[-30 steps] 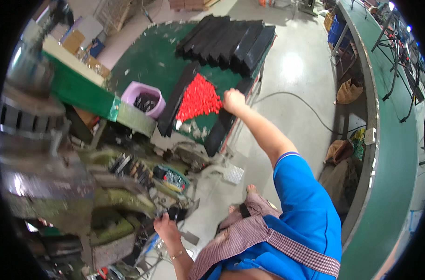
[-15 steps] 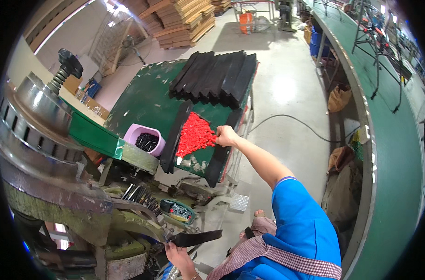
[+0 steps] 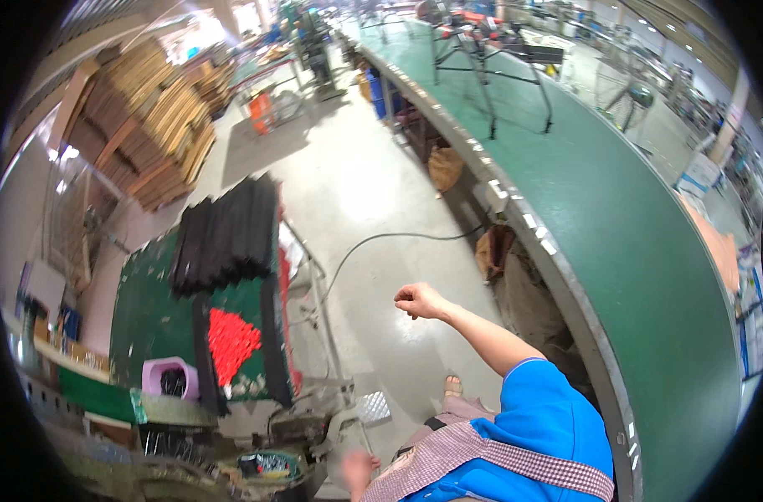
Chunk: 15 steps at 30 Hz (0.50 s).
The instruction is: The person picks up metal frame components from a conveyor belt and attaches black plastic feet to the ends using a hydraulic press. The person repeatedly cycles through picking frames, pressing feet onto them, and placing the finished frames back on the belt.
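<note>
My right hand (image 3: 419, 302) is raised over the pale floor beside the small green table (image 3: 143, 322). Its fingers are curled together, and whatever they may hold is hidden. Low in the picture, my left hand (image 3: 361, 470) is smeared by motion near my apron and a metal machine; I cannot make out its fingers. On the table a pile of small red pieces (image 3: 231, 345) lies between two black strips. The right-hand strip (image 3: 273, 341) runs along the table's edge. Several black ridged strips (image 3: 224, 233) lie side by side behind the pile.
A pink tub (image 3: 157, 368) of black pieces stands left of the pile. A green tray (image 3: 272, 465) of small metal parts sits on the machine. The long green bench (image 3: 582, 209) runs along my right. A cable (image 3: 398, 235) crosses the floor; stacked cardboard (image 3: 138, 125) stands behind.
My view has swung to the right. My right hand has left the red pile's edge and moved out over the floor. My left hand has shifted from the machine; its black strip no longer shows.
</note>
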Tool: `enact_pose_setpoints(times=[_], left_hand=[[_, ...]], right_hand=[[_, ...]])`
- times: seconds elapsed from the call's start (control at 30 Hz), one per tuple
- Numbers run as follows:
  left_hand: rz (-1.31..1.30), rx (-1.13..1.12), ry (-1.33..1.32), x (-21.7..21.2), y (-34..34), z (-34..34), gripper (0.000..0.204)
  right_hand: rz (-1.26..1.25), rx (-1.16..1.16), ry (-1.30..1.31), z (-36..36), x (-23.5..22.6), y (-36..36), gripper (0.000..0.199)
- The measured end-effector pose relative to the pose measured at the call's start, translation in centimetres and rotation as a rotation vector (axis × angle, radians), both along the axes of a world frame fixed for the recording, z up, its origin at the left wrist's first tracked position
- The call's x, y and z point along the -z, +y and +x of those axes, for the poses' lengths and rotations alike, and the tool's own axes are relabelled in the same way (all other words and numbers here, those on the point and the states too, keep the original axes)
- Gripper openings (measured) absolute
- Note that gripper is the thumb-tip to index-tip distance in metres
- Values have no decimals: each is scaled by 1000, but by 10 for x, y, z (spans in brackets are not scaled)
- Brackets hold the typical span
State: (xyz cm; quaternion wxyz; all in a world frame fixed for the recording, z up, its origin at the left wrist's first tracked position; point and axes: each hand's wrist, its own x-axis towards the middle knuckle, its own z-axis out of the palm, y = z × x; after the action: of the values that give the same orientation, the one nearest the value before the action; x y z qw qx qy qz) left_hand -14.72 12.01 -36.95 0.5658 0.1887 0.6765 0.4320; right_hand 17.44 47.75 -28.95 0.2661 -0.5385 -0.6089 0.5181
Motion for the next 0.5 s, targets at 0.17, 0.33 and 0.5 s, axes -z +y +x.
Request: enact_pose_setpoints(times=[0.17, 0.33, 0.5], left_hand=[[63, 223, 152, 18, 120, 27, 12], [12, 373, 131, -31, 234, 127, 16], [200, 745, 192, -18, 324, 214, 18]], right_hand=[[-8, 260, 124, 129, 0, -5, 25], [90, 622, 109, 237, 13, -22, 17], [150, 905, 279, 334, 29, -48, 16]])
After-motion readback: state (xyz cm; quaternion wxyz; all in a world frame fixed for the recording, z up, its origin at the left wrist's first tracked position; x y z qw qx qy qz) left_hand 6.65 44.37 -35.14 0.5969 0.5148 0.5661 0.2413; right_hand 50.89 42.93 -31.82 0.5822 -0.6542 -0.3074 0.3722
